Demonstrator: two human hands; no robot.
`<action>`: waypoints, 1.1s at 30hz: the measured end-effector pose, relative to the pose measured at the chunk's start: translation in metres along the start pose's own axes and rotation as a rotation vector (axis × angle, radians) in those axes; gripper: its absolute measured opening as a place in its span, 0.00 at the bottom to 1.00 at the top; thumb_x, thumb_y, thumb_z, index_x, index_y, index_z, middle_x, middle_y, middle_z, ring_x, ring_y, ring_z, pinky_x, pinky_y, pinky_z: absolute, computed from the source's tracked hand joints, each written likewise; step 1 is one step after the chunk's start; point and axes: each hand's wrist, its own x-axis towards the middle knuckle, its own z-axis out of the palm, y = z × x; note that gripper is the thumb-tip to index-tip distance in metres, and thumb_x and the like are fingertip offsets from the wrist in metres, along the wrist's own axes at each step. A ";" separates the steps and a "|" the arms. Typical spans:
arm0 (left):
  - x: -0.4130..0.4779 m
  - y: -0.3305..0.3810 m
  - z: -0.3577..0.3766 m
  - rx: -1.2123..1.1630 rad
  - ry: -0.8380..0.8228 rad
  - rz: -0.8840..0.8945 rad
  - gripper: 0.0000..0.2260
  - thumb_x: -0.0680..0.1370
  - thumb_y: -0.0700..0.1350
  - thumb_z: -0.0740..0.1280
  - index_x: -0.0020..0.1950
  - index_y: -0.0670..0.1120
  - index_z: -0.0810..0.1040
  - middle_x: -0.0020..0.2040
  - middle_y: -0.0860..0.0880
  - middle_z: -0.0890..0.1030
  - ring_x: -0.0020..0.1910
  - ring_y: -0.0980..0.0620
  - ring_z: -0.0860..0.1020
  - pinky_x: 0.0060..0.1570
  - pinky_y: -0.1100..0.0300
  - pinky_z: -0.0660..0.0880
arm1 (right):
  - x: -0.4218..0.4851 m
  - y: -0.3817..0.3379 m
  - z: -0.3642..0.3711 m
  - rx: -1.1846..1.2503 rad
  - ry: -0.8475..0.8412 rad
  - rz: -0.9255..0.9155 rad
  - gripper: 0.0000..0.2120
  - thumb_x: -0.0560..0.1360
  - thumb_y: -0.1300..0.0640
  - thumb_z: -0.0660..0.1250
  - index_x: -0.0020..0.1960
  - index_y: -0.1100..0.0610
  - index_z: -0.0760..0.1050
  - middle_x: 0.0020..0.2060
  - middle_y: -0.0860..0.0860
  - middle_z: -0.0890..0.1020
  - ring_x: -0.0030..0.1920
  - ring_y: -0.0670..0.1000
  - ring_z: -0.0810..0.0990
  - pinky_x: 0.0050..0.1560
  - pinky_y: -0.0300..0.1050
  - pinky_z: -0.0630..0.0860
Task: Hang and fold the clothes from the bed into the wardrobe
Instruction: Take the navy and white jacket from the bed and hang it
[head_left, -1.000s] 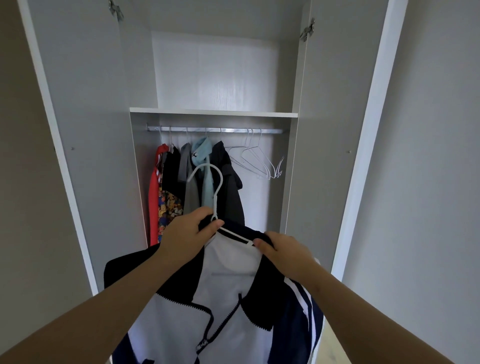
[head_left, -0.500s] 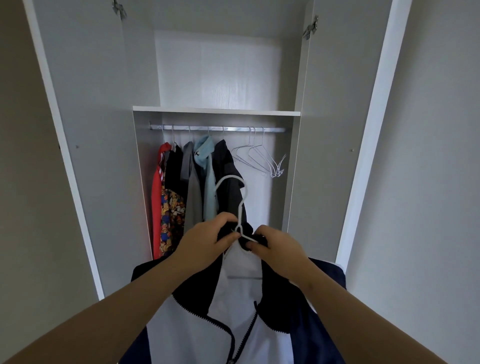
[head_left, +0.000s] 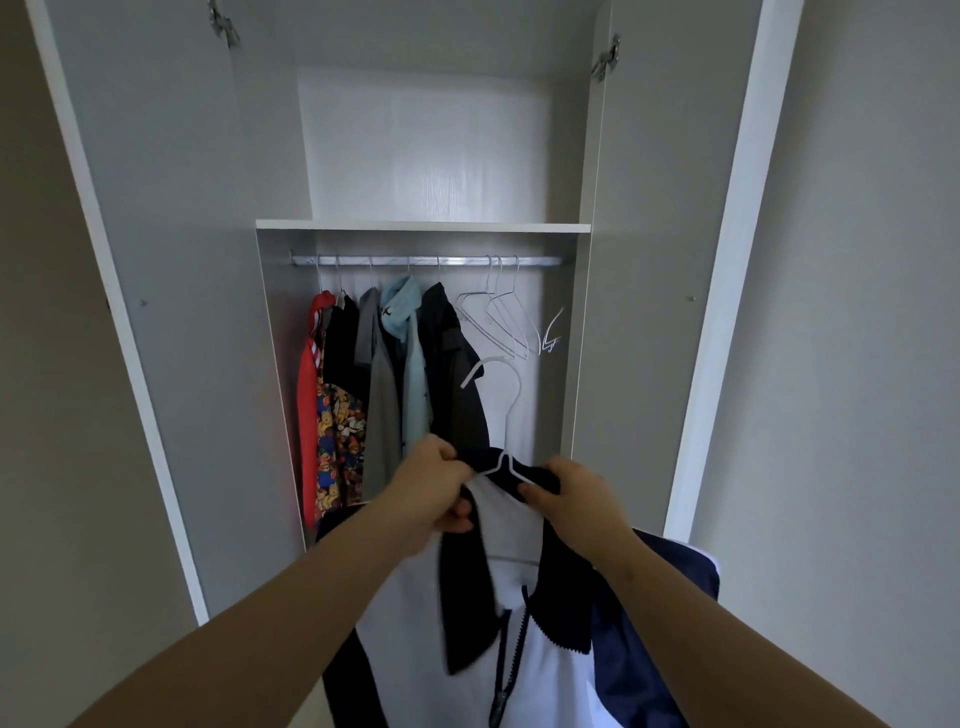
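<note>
Navy-and-white zip jacket (head_left: 545, 675) on white plastic hanger (head_left: 503, 460), before open white wardrobe (head_left: 423, 226). Left hand (head_left: 428, 488) pinches dark collar at 9 o'clock of hanger neck; right hand (head_left: 576, 501) pinches collar at 3 o'clock. Jacket body hangs at 6 o'clock; hook at 12 o'clock, below metal rail (head_left: 426, 260).

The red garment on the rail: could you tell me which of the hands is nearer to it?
Left. The left hand grips the jacket collar right of the red garment; the right hand grips the collar farther right, beyond the hanger.

Right wall (head_left: 872, 312) — pale grey, left wall (head_left: 47, 415)
</note>
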 end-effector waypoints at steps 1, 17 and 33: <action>-0.005 0.001 0.007 0.030 -0.078 -0.013 0.05 0.78 0.38 0.61 0.46 0.46 0.66 0.33 0.46 0.70 0.22 0.55 0.70 0.20 0.65 0.69 | 0.000 0.001 -0.001 0.021 0.011 0.009 0.06 0.75 0.49 0.66 0.44 0.51 0.73 0.35 0.45 0.75 0.41 0.50 0.76 0.38 0.42 0.69; 0.036 -0.009 -0.068 1.493 0.262 1.117 0.23 0.80 0.58 0.52 0.34 0.46 0.75 0.29 0.53 0.71 0.28 0.54 0.72 0.24 0.65 0.63 | -0.005 0.028 -0.055 0.278 0.203 0.139 0.13 0.72 0.54 0.71 0.34 0.57 0.70 0.27 0.48 0.72 0.28 0.47 0.69 0.30 0.40 0.65; 0.026 -0.028 -0.059 1.684 0.407 0.410 0.27 0.73 0.69 0.56 0.51 0.46 0.73 0.44 0.50 0.73 0.41 0.52 0.74 0.37 0.60 0.67 | -0.007 0.028 -0.039 0.136 0.223 0.160 0.10 0.73 0.51 0.69 0.39 0.55 0.74 0.31 0.49 0.76 0.32 0.46 0.73 0.33 0.40 0.68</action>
